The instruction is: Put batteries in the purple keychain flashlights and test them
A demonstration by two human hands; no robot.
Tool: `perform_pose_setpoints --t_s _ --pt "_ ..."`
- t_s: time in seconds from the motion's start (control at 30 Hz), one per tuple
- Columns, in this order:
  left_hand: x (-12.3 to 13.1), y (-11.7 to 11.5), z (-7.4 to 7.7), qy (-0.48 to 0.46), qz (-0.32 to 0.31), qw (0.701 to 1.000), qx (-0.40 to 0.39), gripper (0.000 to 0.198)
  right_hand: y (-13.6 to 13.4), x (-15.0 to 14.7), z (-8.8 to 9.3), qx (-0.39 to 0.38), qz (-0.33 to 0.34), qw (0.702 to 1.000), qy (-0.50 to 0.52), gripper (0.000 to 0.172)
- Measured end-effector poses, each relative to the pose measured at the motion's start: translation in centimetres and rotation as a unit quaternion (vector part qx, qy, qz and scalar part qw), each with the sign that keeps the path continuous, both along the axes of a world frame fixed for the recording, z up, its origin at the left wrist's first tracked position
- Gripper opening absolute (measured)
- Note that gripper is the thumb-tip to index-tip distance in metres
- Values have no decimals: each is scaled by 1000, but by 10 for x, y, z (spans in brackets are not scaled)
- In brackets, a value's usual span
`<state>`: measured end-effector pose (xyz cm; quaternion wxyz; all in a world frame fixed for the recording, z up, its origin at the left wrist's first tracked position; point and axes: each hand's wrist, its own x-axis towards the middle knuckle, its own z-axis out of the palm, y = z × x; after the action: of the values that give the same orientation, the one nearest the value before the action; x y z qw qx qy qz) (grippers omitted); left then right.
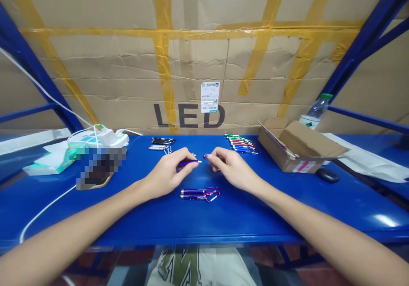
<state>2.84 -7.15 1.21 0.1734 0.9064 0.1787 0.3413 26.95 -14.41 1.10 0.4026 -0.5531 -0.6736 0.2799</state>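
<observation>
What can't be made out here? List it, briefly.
Head view:
- Small purple part at the right hand: mostly covered by fingers, grip unclear.
- Purple stick in the left hand: rear end hidden by fingers.
- Thing left of the hands: behind a pixelated patch.
- White label on the cardboard: print too small.
- Open box: contents hidden by its flaps.

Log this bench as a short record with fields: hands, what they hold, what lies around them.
surface: blue table
left hand: pinches a slim purple tube, tip pointing at the right hand
right hand: pinches a small purple piece close to that tip
nearer the person: keychain flashlight with pink carabiner, lying flat
behind right hand: row of coloured flashlights
right side: open cardboard box, black mouse
left side: power strip
</observation>
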Motion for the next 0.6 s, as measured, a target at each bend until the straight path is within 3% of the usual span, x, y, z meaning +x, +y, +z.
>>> perform_pose_setpoints --t_s 0.07,0.13,0.2,0.3,0.43,0.5,0.6 --pt "1 1 0 -1 23 997 -73 32 3 10 -4 69 -57 977 -192 17" --pt "2 3 1 4 35 992 -123 39 5 19 -7 49 -36 945 -321 15" --pt "2 4 0 7 37 985 -169 46 5 25 -8 16 2 930 -367 16" --pt "4 5 -2 5 22 972 -233 53 5 26 -10 19 34 923 -384 13" --pt "5 5 -4 2 -3 959 -283 55 5 19 -12 54 19 913 -405 20" --pt "5 5 -5 2 -17 953 -301 55 5 15 -13 55 13 936 -347 21" --pt "6 4 -6 13 -31 950 -311 53 6 12 -16 31 40 984 -171 22"
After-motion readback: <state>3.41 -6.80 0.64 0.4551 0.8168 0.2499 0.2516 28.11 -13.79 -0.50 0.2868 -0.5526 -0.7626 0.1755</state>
